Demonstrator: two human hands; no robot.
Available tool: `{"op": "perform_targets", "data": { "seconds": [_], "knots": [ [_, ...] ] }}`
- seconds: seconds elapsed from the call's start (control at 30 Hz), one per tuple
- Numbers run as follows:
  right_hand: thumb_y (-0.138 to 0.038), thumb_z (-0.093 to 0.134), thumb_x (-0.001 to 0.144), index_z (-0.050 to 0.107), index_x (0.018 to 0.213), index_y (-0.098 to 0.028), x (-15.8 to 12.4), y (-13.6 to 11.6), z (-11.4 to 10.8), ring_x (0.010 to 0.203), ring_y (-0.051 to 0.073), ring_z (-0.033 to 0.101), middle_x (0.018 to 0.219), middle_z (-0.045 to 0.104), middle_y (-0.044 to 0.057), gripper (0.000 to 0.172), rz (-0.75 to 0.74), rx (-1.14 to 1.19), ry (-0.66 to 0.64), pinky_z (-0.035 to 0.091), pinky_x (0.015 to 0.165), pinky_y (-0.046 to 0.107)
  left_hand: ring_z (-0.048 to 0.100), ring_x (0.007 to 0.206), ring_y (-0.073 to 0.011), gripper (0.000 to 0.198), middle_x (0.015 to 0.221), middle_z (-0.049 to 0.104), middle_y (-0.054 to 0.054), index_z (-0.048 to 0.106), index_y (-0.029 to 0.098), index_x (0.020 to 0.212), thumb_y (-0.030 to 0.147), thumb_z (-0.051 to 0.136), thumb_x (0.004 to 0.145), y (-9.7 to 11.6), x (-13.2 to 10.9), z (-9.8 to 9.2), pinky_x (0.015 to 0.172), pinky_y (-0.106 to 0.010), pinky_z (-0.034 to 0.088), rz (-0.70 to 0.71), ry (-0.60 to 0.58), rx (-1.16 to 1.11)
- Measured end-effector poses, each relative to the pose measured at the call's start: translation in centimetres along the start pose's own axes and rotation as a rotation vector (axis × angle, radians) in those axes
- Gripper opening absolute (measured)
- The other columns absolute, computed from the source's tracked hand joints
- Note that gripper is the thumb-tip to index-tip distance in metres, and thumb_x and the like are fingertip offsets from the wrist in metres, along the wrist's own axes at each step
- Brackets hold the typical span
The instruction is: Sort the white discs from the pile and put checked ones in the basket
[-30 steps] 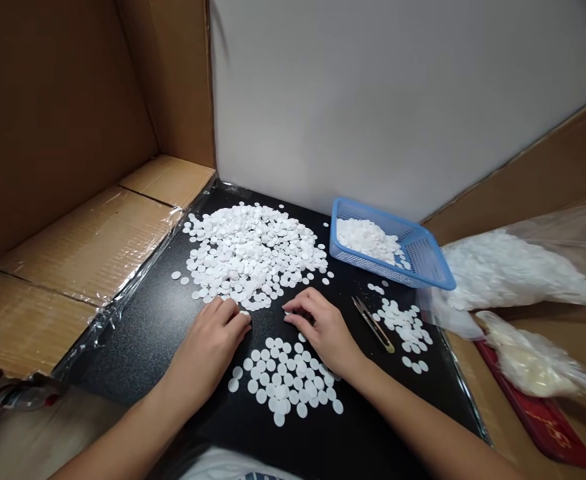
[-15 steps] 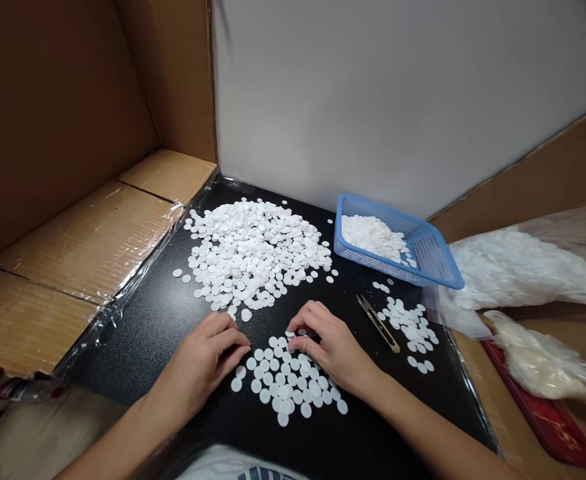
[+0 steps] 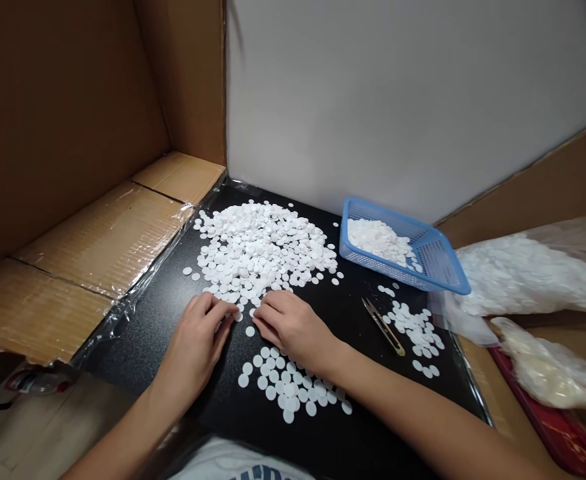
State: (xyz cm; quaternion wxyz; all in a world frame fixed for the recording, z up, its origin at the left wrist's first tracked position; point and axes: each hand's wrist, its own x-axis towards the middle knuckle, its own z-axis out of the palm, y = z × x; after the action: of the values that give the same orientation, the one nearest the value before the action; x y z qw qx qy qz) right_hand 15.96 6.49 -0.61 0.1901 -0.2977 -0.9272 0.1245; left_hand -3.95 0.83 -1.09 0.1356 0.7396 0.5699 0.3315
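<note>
- The right hand (image 3: 293, 327) has just been brought from the small spread of discs (image 3: 283, 387) to the near margin of the large heap of discs (image 3: 265, 247); its forearm is now stretched past the right side of the small spread.
- The left hand (image 3: 200, 333) is also placed at that margin, nearer the heap than half a second ago, so the two hands are set closer together, though not touching.
- By this shift, attention appears to be carried back from the small spread to the heap, where white discs are being handled at the fingertips.
- A disc is seen at the left fingertips and another beside the right ones; whether either is pinched cannot be told. The fingers of both hands are curled, with nothing large held.
- A loose disc (image 3: 249, 331) is left by itself between the hands and the small spread.
- The large heap is piled toward the far edge of the black table (image 3: 147, 333); the small spread is laid out nearer its near edge, mostly flat and partly overlapped.
- Toward the right edge, a third group of discs (image 3: 415, 327) is scattered beside metal snips (image 3: 385, 328), which are left untouched.
- Near the far right corner, more discs are held in a blue basket (image 3: 393, 272).
</note>
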Motion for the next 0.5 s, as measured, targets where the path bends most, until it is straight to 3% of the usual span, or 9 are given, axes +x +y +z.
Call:
{"op": "perform_targets", "data": {
  "seconds": [0.17,0.33,0.4,0.5],
  "knots": [
    [-0.018,0.053,0.097,0.068,0.09,-0.019,-2.4,0.8,-1.4,0.081,0.02,0.06,0.087,0.064,0.008,0.017,0.052,0.116,0.028,0.05,0.075,0.036,0.053,0.082,-0.0199,0.019,0.087,0.056,-0.003,0.065,0.02,0.093,0.021,0.048,0.1,0.1,-0.3,0.5,0.071,-0.032,0.047,0.067,-0.001,0.063],
    [-0.02,0.062,0.091,0.065,0.073,-0.02,-3.4,1.3,-3.0,0.067,0.015,0.058,0.08,0.061,0.002,0.019,0.437,0.36,-0.007,0.047,0.059,0.027,0.055,0.085,-0.0199,0.017,0.093,0.058,-0.004,0.06,0.02,0.092,0.018,0.046,0.101,0.3,-0.1,0.9,0.072,-0.032,0.048,0.121,-0.063,0.072],
    [-0.021,0.067,0.088,0.061,0.068,-0.02,-3.1,1.6,-3.5,0.063,0.013,0.056,0.078,0.059,0.0,0.021,0.545,0.342,-0.039,0.045,0.056,0.026,0.056,0.084,-0.0196,0.016,0.091,0.059,-0.003,0.058,0.02,0.091,0.016,0.046,0.1,0.4,0.1,1.0,0.072,-0.031,0.048,0.121,-0.073,0.045],
    [-0.018,0.068,0.087,0.059,0.07,-0.019,-2.5,2.0,-4.1,0.064,0.013,0.055,0.08,0.059,0.001,0.02,0.566,0.216,-0.068,0.043,0.058,0.027,0.059,0.084,-0.0194,0.012,0.091,0.062,-0.003,0.057,0.021,0.097,0.015,0.047,0.099,0.6,0.5,1.0,0.072,-0.031,0.049,0.091,-0.059,-0.012]
  ]
}}
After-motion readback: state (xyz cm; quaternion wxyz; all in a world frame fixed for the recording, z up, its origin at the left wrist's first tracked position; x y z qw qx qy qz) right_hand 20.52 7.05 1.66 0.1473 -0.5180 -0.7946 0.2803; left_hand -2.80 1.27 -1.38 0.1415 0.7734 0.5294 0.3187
